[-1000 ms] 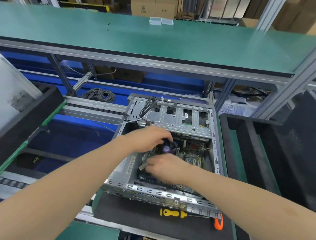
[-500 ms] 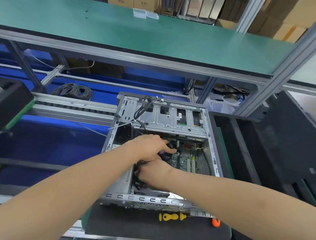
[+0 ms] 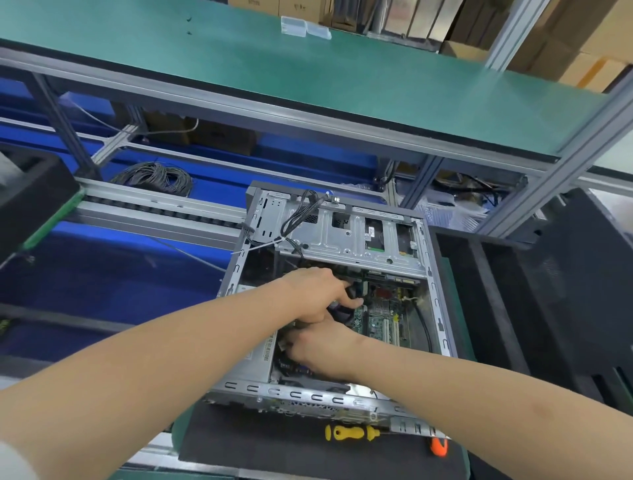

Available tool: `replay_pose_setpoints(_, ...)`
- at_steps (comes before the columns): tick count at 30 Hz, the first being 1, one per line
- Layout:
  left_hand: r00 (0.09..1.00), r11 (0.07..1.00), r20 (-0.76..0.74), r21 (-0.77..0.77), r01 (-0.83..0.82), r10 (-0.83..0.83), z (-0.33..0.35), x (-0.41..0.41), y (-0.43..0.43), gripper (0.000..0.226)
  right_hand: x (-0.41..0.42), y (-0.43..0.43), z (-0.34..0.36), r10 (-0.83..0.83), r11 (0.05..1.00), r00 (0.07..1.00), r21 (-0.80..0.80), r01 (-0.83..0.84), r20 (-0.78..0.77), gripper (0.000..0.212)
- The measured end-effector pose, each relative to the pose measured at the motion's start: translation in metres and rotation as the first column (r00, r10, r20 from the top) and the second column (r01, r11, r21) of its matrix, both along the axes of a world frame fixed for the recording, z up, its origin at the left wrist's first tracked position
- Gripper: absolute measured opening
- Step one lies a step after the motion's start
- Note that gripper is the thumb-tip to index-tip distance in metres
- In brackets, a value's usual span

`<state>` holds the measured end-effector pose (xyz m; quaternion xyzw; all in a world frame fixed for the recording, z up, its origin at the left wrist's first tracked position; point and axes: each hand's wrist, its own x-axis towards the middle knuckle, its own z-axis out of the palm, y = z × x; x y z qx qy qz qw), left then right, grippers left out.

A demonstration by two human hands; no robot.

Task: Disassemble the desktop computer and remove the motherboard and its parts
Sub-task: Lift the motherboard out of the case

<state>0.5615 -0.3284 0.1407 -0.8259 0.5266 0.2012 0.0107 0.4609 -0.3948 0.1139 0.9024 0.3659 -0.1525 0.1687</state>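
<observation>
- Boxy sheet-metal case (image 3: 308, 399), lid off, held green motherboard (image 3: 380, 323).
- L hand (image 3: 315, 294): fingers curled round dark fan (image 3: 344, 312).
- R hand (image 3: 322, 346): fingers hidden, grip unclear.

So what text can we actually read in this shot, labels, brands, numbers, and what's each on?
No text is legible in this frame.
White label on the drive in the cage: too small to read.
Pale sticker on the computer case inner wall: blurred.
Chip markings on the motherboard: too small.
Print on the cardboard boxes: blurred and cut off.
</observation>
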Motion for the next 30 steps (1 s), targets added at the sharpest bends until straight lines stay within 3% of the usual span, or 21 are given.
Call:
replay_pose_setpoints(6,1.0,1.0,0.0,0.01,-0.013,0.013,0.003,-0.002,0.0,0.084,-0.001,-0.004,0.0,0.012,1.0,1.0,0.022,-0.012,-0.011,0.029)
replay_pose_setpoints(9,1.0,1.0,-0.003,0.017,-0.025,0.025,0.006,-0.003,-0.001,0.077,-0.006,-0.009,0.0,0.094,0.988,0.995,0.123,-0.098,0.038,0.019)
replay_pose_setpoints(13,1.0,0.999,-0.003,0.034,-0.029,0.029,0.006,-0.004,-0.003,0.08,0.0,-0.006,-0.005,0.067,0.998,0.998,-0.007,-0.067,0.023,0.036)
replay_pose_setpoints(17,1.0,1.0,-0.003,0.026,-0.016,0.016,0.006,-0.005,-0.003,0.07,-0.009,-0.011,0.003,0.148,0.988,0.986,0.041,-0.152,0.082,0.023)
replay_pose_setpoints(21,1.0,0.999,-0.005,0.034,-0.008,0.008,0.01,-0.001,-0.008,0.061,0.003,-0.016,0.009,0.118,0.993,0.993,0.027,-0.119,0.02,0.039)
replay_pose_setpoints(24,0.999,0.999,-0.037,0.022,-0.027,0.027,0.012,0.0,-0.009,0.056,-0.001,-0.021,0.028,0.146,0.988,0.989,0.058,-0.146,0.006,0.029)
replay_pose_setpoints(27,0.998,0.999,-0.054,0.024,-0.022,0.023,0.011,0.0,-0.008,0.055,-0.014,-0.042,0.047,0.103,0.963,0.995,0.252,-0.098,-0.008,0.009)
replay_pose_setpoints(30,0.982,0.995,-0.189,0.098,0.008,0.01,0.02,-0.002,-0.004,0.053,-0.025,-0.066,0.056,-0.087,0.899,0.987,0.415,0.136,-0.136,0.021)
